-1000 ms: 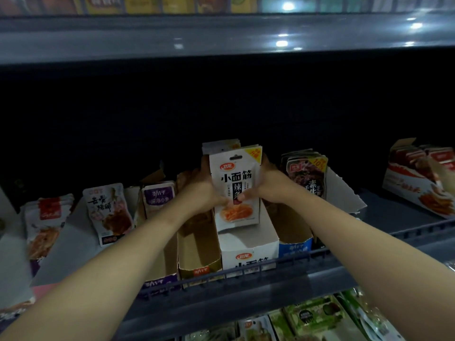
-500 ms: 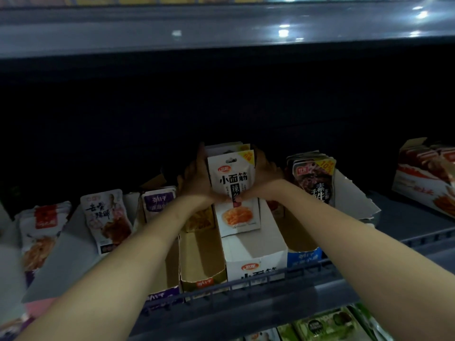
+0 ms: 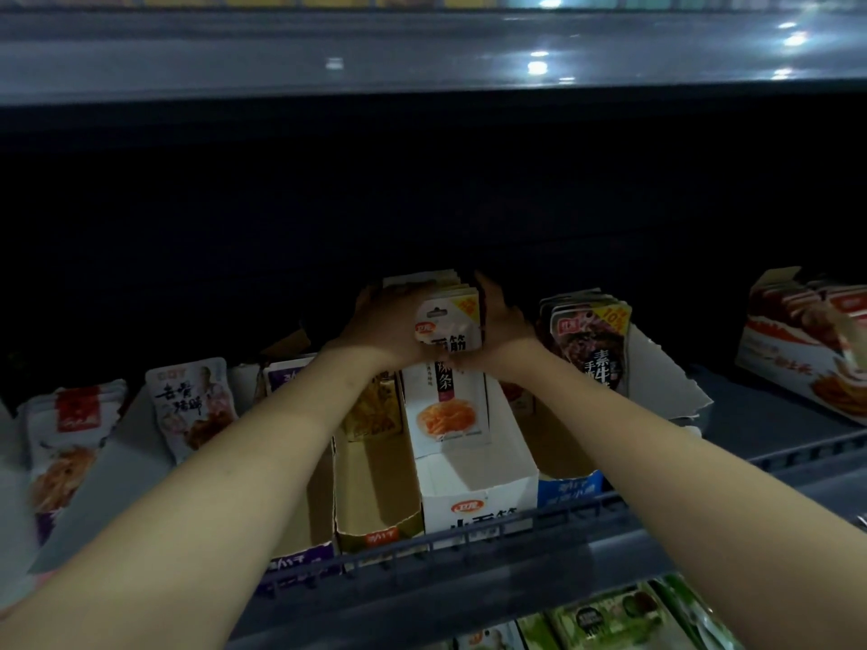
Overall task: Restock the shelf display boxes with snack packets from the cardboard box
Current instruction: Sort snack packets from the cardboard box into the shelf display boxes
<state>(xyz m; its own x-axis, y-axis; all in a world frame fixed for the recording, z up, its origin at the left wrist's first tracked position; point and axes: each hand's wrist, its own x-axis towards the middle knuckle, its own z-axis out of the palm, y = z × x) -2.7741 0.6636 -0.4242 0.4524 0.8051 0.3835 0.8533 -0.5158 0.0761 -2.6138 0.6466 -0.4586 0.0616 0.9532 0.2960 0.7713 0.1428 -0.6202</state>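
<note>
A stack of white snack packets with orange food pictures stands upright in the back of a white display box on the middle shelf. My left hand grips the stack's left side and my right hand grips its right side, both near the packets' tops. The box's front half is bare cardboard. The cardboard supply box is out of view.
Left of the white box stand a brown-lined box with yellow packets at its back, a purple box and loose packets. Dark packets stand to the right, above a blue box. A red-and-white box sits far right. A wire rail fronts the shelf.
Both hands pushed the packet stack back and down into the white box. The front packet now sits lower and further in, with my hands higher on the stack.
</note>
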